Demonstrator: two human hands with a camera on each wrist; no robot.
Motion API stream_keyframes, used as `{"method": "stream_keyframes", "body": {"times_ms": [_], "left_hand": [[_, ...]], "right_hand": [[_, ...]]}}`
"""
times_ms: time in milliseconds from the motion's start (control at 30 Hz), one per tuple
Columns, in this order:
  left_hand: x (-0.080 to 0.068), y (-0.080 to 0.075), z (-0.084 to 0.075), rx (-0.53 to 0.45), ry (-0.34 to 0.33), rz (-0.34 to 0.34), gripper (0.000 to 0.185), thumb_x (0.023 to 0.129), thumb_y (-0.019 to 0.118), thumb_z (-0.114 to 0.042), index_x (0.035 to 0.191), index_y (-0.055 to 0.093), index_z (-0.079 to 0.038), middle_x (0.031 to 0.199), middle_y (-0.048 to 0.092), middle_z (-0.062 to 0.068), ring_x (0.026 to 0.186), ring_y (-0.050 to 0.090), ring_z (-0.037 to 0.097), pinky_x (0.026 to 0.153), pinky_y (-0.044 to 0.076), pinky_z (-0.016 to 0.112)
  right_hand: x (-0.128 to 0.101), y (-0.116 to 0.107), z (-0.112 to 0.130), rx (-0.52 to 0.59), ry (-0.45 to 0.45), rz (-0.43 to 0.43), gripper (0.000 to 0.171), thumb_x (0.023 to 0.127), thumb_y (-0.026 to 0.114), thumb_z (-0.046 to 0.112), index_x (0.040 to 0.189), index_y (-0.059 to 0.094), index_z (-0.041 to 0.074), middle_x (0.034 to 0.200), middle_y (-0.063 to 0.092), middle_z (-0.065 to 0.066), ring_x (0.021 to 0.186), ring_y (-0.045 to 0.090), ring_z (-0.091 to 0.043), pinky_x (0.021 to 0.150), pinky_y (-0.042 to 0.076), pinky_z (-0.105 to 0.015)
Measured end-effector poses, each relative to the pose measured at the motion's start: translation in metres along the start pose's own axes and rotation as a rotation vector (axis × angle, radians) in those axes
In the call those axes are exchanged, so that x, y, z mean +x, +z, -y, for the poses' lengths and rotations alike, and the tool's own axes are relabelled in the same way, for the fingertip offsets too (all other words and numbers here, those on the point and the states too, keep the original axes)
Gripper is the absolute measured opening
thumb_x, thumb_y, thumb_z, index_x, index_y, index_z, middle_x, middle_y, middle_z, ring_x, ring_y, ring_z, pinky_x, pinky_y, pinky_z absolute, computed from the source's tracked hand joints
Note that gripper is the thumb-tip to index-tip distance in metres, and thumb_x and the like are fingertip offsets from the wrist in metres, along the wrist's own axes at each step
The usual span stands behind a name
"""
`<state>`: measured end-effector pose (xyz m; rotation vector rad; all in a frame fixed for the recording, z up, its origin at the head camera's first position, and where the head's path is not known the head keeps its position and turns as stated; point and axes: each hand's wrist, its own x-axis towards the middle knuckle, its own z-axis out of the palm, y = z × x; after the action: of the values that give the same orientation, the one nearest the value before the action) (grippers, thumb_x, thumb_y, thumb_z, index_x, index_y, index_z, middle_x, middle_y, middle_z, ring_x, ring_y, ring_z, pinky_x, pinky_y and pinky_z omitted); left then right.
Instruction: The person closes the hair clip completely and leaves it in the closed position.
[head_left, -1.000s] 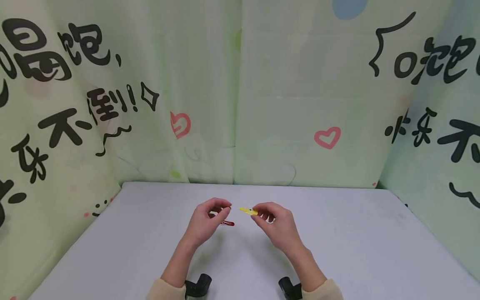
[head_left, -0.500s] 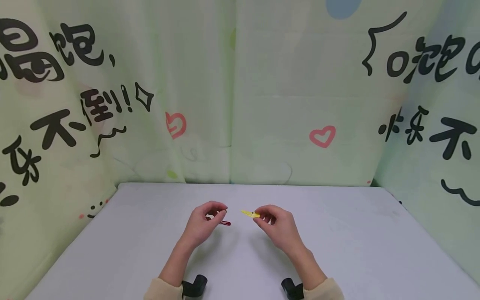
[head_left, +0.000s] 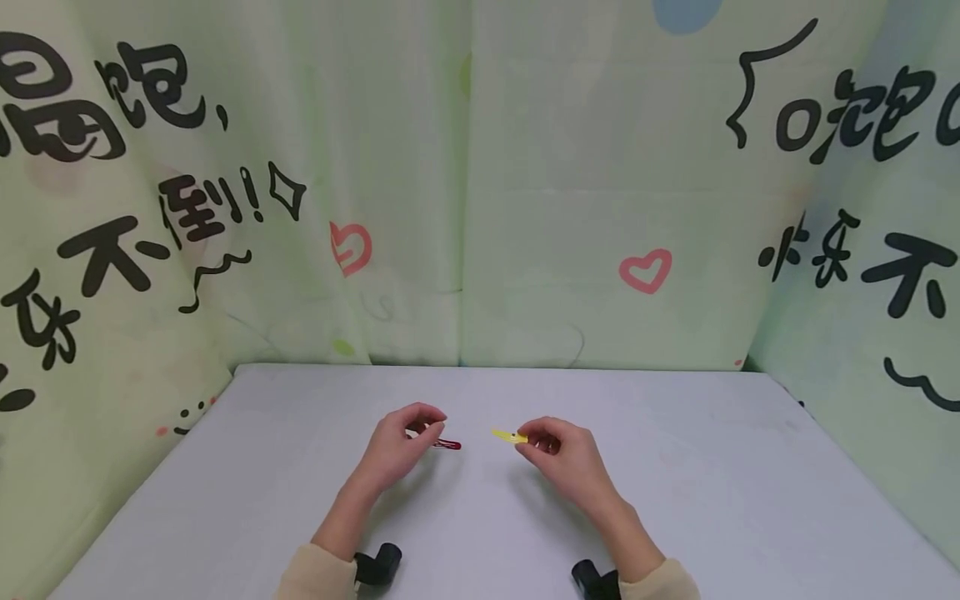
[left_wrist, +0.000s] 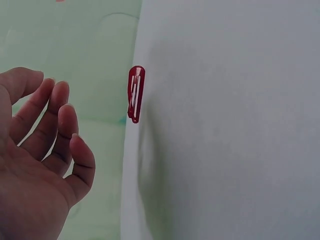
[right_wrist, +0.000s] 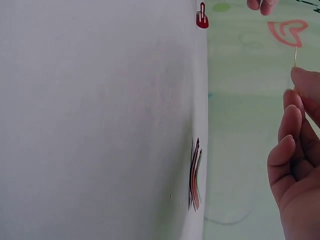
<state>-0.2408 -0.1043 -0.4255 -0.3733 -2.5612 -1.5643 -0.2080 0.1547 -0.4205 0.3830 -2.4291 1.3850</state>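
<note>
Red hair clip [head_left: 448, 444] flat on the table; yellow hair clip [head_left: 508, 435] pinched aloft, level.

The hair clip [head_left: 448, 444] is dark red; the other clip [head_left: 508, 435] is yellow. The tabletop [head_left: 712, 492] is plain pale grey. The backdrop [head_left: 525, 167] is light green with black characters and pink hearts.

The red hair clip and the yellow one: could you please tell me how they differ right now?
The red hair clip lies flat on the grey table, while the yellow hair clip is pinched at one end by the right hand and held above it. The left hand hovers beside the red clip without touching it in the left wrist view, fingers loosely open. Both are slim, elongated snap clips.
</note>
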Motion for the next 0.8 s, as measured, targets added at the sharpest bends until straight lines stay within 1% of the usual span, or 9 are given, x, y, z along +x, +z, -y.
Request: {"method": "stream_keyframes", "body": {"times_ms": [100,233,333,533,667,800], "left_hand": [[0.002,-0.002,0.005,0.020,-0.017,-0.002,0.015,0.096,0.068,-0.014,0.109,0.073,-0.009,0.095,0.067,-0.003,0.088,0.059,0.017,0.069,0.050,0.031],[0.005,-0.006,0.009,0.057,-0.040,-0.001,0.015,0.096,0.069,-0.015,0.110,0.073,-0.009,0.094,0.066,-0.003,0.089,0.058,0.018,0.069,0.050,0.031],[0.007,-0.008,0.010,0.072,-0.048,0.012,0.016,0.097,0.069,-0.015,0.111,0.072,-0.010,0.094,0.065,-0.003,0.088,0.056,0.018,0.069,0.050,0.031],[0.012,-0.008,0.012,0.120,-0.043,0.053,0.017,0.095,0.069,-0.011,0.113,0.072,-0.009,0.094,0.066,-0.003,0.087,0.057,0.018,0.071,0.049,0.032],[0.017,-0.008,0.016,0.153,-0.029,0.089,0.016,0.094,0.070,-0.007,0.110,0.073,-0.008,0.093,0.066,-0.003,0.086,0.057,0.017,0.071,0.049,0.033],[0.023,-0.006,0.019,0.199,-0.024,0.131,0.015,0.093,0.070,-0.004,0.107,0.073,-0.009,0.091,0.066,-0.004,0.083,0.057,0.016,0.070,0.049,0.032]], "right_hand": [[-0.001,-0.003,-0.002,-0.015,0.038,0.043,0.018,0.081,0.080,-0.003,0.092,0.075,0.010,0.077,0.061,0.006,0.070,0.053,-0.014,0.063,0.046,-0.025],[-0.001,-0.007,-0.006,-0.034,0.061,0.107,0.014,0.084,0.079,0.000,0.093,0.074,0.010,0.079,0.063,0.006,0.072,0.055,-0.014,0.064,0.047,-0.026],[-0.002,-0.010,-0.009,-0.041,0.076,0.140,0.013,0.085,0.079,0.002,0.094,0.074,0.009,0.080,0.063,0.005,0.073,0.055,-0.015,0.065,0.048,-0.026],[-0.004,-0.017,-0.017,-0.044,0.089,0.179,0.013,0.085,0.079,0.003,0.095,0.074,0.010,0.079,0.063,0.004,0.072,0.056,-0.015,0.065,0.048,-0.025],[-0.006,-0.022,-0.021,-0.048,0.076,0.190,0.012,0.085,0.080,0.006,0.095,0.074,0.010,0.080,0.064,0.004,0.073,0.057,-0.013,0.066,0.049,-0.025],[-0.007,-0.027,-0.023,-0.051,0.073,0.203,0.012,0.085,0.080,0.008,0.095,0.075,0.011,0.078,0.062,0.004,0.072,0.056,-0.012,0.065,0.047,-0.024]]}}
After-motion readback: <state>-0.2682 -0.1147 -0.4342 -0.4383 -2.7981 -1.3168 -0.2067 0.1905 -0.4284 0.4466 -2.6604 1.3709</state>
